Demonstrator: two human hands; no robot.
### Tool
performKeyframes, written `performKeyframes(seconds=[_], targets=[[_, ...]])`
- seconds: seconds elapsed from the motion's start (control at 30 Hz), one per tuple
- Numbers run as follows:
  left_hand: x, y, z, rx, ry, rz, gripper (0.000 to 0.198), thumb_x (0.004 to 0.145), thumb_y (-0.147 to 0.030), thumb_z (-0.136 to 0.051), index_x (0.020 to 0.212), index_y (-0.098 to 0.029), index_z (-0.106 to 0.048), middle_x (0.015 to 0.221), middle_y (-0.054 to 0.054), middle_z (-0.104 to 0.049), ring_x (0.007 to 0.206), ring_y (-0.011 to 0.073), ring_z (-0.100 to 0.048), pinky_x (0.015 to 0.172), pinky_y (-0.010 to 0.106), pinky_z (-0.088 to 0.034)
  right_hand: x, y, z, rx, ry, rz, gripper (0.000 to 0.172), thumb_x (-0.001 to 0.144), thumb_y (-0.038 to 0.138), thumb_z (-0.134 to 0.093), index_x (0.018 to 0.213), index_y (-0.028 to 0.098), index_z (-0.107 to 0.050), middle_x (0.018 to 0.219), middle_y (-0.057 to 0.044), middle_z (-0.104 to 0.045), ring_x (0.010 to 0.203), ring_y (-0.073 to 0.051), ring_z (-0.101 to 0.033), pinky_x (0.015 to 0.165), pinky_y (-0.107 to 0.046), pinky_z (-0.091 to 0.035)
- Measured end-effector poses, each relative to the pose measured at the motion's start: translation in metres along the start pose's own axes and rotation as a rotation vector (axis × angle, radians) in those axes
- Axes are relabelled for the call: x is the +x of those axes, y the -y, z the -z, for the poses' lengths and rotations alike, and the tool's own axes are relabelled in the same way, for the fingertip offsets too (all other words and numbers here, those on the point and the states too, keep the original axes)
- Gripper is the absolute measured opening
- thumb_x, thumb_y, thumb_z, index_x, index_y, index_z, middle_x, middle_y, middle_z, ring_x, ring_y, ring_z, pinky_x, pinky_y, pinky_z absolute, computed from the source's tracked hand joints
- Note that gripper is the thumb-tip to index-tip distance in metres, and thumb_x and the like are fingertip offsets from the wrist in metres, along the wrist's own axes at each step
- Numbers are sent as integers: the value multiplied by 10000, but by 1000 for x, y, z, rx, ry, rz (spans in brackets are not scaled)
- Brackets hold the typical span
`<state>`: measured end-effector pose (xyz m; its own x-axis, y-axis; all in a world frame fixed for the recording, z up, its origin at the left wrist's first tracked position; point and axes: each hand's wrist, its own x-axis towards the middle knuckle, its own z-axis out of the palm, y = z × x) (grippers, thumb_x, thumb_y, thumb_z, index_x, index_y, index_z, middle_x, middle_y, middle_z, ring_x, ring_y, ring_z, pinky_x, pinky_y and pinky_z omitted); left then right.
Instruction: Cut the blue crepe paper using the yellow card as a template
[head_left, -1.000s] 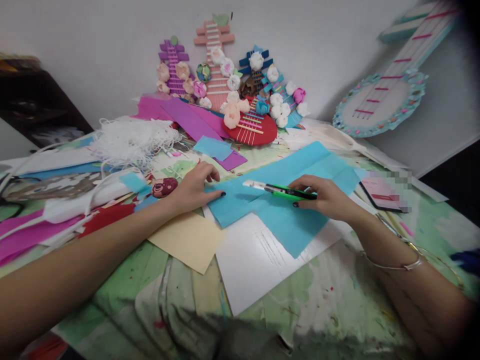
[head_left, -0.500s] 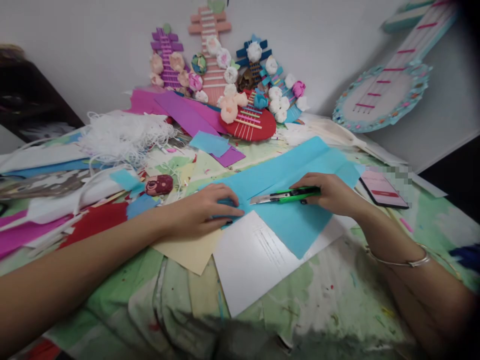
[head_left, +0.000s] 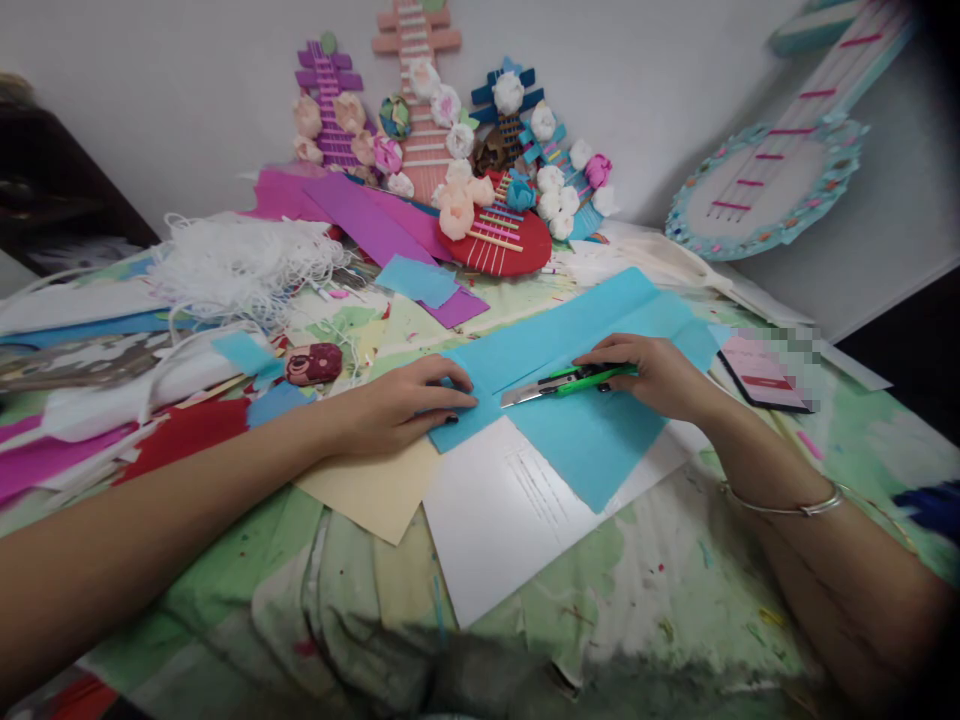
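Note:
Blue paper (head_left: 600, 440) lies in the middle of the table, with a slit in it near the knife. My right hand (head_left: 645, 372) is closed round a green utility knife (head_left: 566, 382), whose extended blade points left, low over the paper. Resting on the paper's left end, my left hand (head_left: 412, 400) has its fingers apart and grips nothing. Under the blue paper are a white sheet (head_left: 487, 530) and, further left, a cream sheet (head_left: 375, 495).
A phone (head_left: 769, 372) lies to the right. Tangled white string (head_left: 240, 265) and a dark red case (head_left: 313, 364) are at the left. Several decorated paper instruments stand by the wall, with a red one (head_left: 517, 250) in front. Purple paper (head_left: 375, 225) lies nearby.
The knife and my right hand have shifted slightly, and the blade stays near the slit. My left hand has moved a little left. The view has shifted slightly.

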<state>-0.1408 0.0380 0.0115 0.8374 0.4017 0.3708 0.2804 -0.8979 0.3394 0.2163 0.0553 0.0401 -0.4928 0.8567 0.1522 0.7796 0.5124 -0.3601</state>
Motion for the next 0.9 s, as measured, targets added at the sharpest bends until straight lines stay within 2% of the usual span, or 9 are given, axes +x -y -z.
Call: performKeyframes(seconds=[0.1,0.2,0.57,0.9], targets=[[2,-1,-1,32,-10,-47,336,961,-132,-444,1245,-212,-604,1242,121,-599,1192,244,-506,1036,438,-415,0,-2,-2,27,-4,10,438,721,93,-567,1094,246,-739,1057,-63,-692,908,-236,-663,813,-361,-516],[4,-1,-1,53,17,-34,370,960,-130,-425,1275,-238,-588,1277,103,-605,1236,257,-474,1065,472,-376,0,-2,-4,51,3,40,441,731,98,-564,1104,263,-735,1064,-55,-690,922,-227,-656,818,-352,-512],[5,1,-3,55,95,21,391,988,-164,-384,1348,-231,-520,1300,111,-574,1205,249,-477,1058,453,-340,5,4,-10,48,14,91,463,731,74,-548,1130,226,-726,1075,-71,-685,935,-235,-658,815,-342,-503],[5,3,-2,27,44,-12,383,991,-133,-348,1285,-209,-582,1226,131,-612,1142,235,-535,999,420,-421,15,4,-13,17,-40,85,457,726,68,-537,1094,241,-745,1067,-71,-688,937,-249,-646,821,-363,-502]])
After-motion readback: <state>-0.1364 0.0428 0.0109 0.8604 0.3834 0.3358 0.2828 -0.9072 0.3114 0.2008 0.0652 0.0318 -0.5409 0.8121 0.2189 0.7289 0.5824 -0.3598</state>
